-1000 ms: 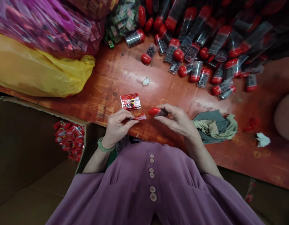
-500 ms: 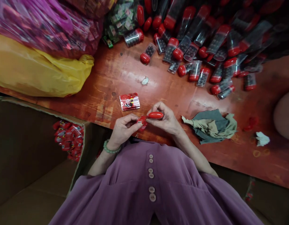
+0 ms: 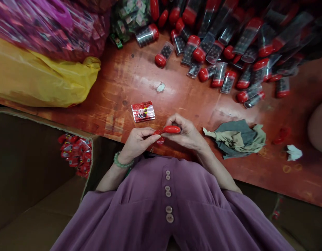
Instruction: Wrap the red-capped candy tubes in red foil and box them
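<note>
1. The red wooden table fills most of the view; the person sits at its near edge in a purple buttoned top.
2. A yellow plastic bag lies at the far left of the table, with a pink sack of packets heaped above it.
3. A cardboard box stands open to the person's left, below the table edge, with a cluster of red wrapped packets inside against its near wall.
4. A big heap of clear red-capped tubes covers the far right of the table, each holding dark beads.
5. A crumpled grey-green cloth lies just right of the hands; a small white scrap sits further right.
6. 1 flat red packet lies on the table just beyond the hands, untouched.
7. The right hand has its fingers clamped on a capped tube, of which only the red cap shows clearly.
8. The left hand, a green bead bracelet at the wrist, pinches a small red wrapper between thumb and fingertips.
9. 1.0 s ago tube and wrapper were apart, 1 in each hand; now they meet in front of the chest, the wrapper touching the cap end. By my reading the tube is going into the wrapper, though how far in it sits is hidden by the fingers.
</note>
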Motion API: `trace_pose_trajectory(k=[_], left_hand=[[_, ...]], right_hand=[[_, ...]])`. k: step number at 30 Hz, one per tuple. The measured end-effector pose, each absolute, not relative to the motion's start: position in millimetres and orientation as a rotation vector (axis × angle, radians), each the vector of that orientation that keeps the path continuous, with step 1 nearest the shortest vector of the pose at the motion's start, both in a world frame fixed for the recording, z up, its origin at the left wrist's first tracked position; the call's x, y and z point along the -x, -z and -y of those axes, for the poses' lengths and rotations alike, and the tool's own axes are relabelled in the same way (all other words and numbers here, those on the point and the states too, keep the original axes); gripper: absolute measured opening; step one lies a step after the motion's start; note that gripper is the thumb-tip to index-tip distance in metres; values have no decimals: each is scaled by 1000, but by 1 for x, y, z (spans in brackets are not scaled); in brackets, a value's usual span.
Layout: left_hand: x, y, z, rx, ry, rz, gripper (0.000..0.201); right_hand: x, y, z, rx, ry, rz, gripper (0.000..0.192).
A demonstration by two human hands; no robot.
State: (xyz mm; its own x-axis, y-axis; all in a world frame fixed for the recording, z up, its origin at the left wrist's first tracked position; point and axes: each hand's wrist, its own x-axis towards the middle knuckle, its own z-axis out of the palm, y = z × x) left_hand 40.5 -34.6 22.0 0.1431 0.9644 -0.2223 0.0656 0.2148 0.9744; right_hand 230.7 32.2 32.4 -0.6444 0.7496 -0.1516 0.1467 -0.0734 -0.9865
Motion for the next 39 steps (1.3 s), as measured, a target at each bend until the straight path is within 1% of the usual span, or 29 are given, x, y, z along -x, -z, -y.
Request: trace_pose_trajectory(k=[4, 6, 10, 13, 16, 19, 22, 27, 34, 37, 39], left_hand=[[-43, -15, 36, -1122, -1026, -1258, 11], [-44, -13, 35, -1155, -1087, -1274, 10], [-44, -13, 32, -1290, -1161, -1314, 13], [-42, -15, 29, -1391, -1199, -1330, 13], [-41, -17, 27, -1457, -1215, -1338, 14], [-39, -18, 27, -1486, -1200, -1333, 14], [-38, -18, 28, -1508, -1192, -1300, 13], [-40, -15, 31, -1501, -1129, -1237, 10], [-45, -13, 33, -1387, -1012, -1236, 6], [-47, -13, 35, -1313, -935, -1260, 7], [-48, -14, 37, -1271, -894, -1279, 10]], right_hand=[[-237, -36, -37, 952, -1824, 1792, 23], [-242, -41, -42, 961, -1804, 1823, 23], [-255, -55, -51, 952, -1627, 2028, 19], [-258, -64, -55, 861, -1510, 2190, 22], [-255, -70, -57, 698, -1466, 2315, 25], [-250, -72, -57, 617, -1485, 2400, 26], [-248, -73, -59, 647, -1505, 2528, 26], [-246, -77, -62, 696, -1523, 2773, 19], [-239, -75, -64, 698, -1625, 2857, 8], [-236, -75, -66, 705, -1688, 2919, 6], [-234, -76, -68, 746, -1671, 3009, 8]])
